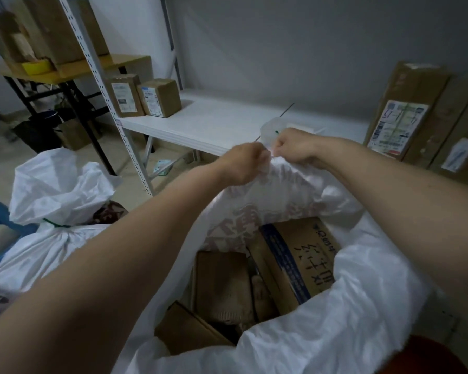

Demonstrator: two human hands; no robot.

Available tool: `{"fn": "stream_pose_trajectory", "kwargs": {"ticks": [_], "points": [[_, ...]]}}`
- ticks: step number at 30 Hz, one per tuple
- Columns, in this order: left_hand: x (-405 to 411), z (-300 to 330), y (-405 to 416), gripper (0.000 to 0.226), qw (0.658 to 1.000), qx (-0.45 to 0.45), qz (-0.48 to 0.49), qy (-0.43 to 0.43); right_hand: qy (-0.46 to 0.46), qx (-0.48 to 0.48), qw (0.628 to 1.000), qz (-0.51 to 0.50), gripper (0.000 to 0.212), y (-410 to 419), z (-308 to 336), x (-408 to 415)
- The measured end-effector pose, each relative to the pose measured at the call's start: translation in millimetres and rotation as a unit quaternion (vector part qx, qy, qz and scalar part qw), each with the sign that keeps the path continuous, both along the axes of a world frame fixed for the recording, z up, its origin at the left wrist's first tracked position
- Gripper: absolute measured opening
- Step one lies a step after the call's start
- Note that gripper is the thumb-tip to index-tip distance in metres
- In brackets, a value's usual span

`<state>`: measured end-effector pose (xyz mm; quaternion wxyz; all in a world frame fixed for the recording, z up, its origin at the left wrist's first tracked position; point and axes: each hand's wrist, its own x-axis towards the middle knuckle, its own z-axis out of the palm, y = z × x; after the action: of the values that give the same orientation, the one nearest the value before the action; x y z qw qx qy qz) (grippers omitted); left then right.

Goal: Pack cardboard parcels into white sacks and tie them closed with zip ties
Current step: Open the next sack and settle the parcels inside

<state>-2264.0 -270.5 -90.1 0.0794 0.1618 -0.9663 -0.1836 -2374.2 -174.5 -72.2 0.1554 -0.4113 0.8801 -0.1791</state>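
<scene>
Your left hand (pixel 245 160) and right hand (pixel 295 147) both fisted on far rim of open sack (pixel 322 327); parcels (pixel 295 255) inside; zip tie (pixel 277 132) at right fingers.

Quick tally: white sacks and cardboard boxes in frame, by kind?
White sacks: 2, the tied sack and the open sack.
Boxes in the open sack: 3, the printed box among them.
Boxes on the shelf: 5, two small at left, three tall at right.
Total: 10.
</scene>
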Motion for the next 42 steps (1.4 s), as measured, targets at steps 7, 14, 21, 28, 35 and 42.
{"fn": "stream_pose_trajectory", "kwargs": {"ticks": [7, 14, 21, 28, 35, 42], "points": [[-17.7, -4.9, -14.2, 0.027, 0.968, 0.195, 0.084, -0.132, 0.24, -0.011, 0.967, 0.08, 0.045, 30.8, 0.3, 21.7], [-26.5, -5.8, -11.4, 0.029, 0.982, 0.054, 0.111, -0.143, 0.166, 0.041, 0.981, 0.091, 0.033, 32.2, -23.8, 2.7], [-31.3, -12.0, 20.1, 0.029, 0.994, -0.044, -0.042, -0.093, 0.002, 0.01, 0.999, 0.046, 0.028, 30.8, -15.8, -12.8], [-36.2, -24.9, 6.7, 0.02, 0.992, 0.089, 0.091, 0.016, 0.04, 0.013, 0.997, -0.058, 0.048, 85.5, 11.6, -33.6], [-48.4, -15.6, 16.7, 0.031, 0.98, 0.097, 0.171, -0.028, -0.148, 0.013, 0.969, -0.197, 0.049, 125.9, -6.6, -42.4], [-52.3, -23.1, -1.0, 0.031, 0.958, 0.109, 0.266, 0.002, -0.493, -0.272, 0.803, -0.195, 0.014, 153.3, 2.4, -27.0]]}}
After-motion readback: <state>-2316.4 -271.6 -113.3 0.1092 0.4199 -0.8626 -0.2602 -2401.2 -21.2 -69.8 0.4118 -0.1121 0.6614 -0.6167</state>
